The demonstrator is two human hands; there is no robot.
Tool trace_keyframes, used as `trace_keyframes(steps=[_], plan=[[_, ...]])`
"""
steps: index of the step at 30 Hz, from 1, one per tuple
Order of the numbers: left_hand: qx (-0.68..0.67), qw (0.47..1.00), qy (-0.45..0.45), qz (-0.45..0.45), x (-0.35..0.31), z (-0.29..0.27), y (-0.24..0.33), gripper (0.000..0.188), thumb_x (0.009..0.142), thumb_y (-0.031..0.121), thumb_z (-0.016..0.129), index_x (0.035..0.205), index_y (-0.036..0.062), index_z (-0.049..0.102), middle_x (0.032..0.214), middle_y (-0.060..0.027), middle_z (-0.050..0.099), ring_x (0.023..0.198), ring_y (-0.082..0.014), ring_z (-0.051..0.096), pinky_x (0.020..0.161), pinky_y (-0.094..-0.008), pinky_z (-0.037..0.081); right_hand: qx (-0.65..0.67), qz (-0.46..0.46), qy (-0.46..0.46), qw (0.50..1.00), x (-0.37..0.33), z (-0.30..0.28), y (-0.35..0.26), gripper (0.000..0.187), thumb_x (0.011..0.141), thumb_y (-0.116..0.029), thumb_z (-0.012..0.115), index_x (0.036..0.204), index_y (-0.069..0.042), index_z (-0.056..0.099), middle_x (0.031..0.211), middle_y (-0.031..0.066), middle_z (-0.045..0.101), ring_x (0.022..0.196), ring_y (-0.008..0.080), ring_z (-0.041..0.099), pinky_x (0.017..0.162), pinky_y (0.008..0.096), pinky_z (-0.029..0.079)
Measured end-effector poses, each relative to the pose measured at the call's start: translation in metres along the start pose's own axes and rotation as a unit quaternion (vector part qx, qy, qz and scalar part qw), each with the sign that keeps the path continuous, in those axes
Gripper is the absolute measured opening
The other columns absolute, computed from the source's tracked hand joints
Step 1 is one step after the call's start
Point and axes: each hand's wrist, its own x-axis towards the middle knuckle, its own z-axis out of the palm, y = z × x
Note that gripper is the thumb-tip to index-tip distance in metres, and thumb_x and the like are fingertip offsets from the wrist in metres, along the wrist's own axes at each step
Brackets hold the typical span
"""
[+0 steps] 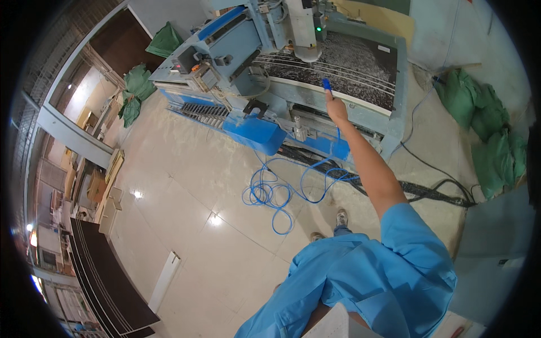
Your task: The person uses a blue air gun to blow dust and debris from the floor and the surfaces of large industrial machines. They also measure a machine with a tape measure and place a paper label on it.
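Note:
My right hand [337, 109], at the end of an outstretched arm, is closed around a blue air blow gun [326, 83]. The gun points over the bed of a CNC router, towards a dark panel [369, 70] with long pale lines and white dust scattered across it. A thin blue hose [265, 191] hangs below the hand and lies in loose coils on the floor. Above the panel stands the router's spindle with its round dust shoe [308, 53], left of the gun. My left hand is out of view.
A blue box-shaped cover [255, 134] sticks out from the machine's front. Black cables [431, 191] run along the floor to the right. Green sacks [473, 104] lean by the right wall. Another dark striped panel [104, 276] and a white strip [164, 280] lie at lower left.

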Motion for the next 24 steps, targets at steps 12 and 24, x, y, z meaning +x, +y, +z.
trace_keyframes(steps=[12, 24], plan=[[0.007, 0.942, -0.037, 0.334, -0.059, 0.12, 0.25, 0.031, 0.101, 0.025, 0.052, 0.12, 0.0016, 0.059, 0.096, -0.0103, 0.07, 0.082, -0.0166, 0.067, 0.065, -0.0233, 0.052, -0.235, -0.04, -0.032, 0.971, 0.086, 0.017, -0.007, 0.068, 0.101, -0.058, 0.033, 0.103, -0.001, 0.07, 0.101, 0.0224, 0.071, 0.099, 0.0382, 0.069, 0.083, 0.0493, 0.054], [-0.057, 0.982, 0.179, -0.015, -0.084, 0.03, 0.013, 0.032, 0.093, 0.02, 0.055, 0.116, -0.0031, 0.055, 0.092, -0.0171, 0.065, 0.074, -0.0258, 0.063, 0.069, -0.0352, 0.054, -0.276, -0.108, -0.062, 0.953, 0.184, 0.1, -0.011, 0.062, 0.101, -0.057, 0.038, 0.107, -0.002, 0.067, 0.103, 0.0192, 0.071, 0.096, 0.0373, 0.069, 0.081, 0.0495, 0.053]])
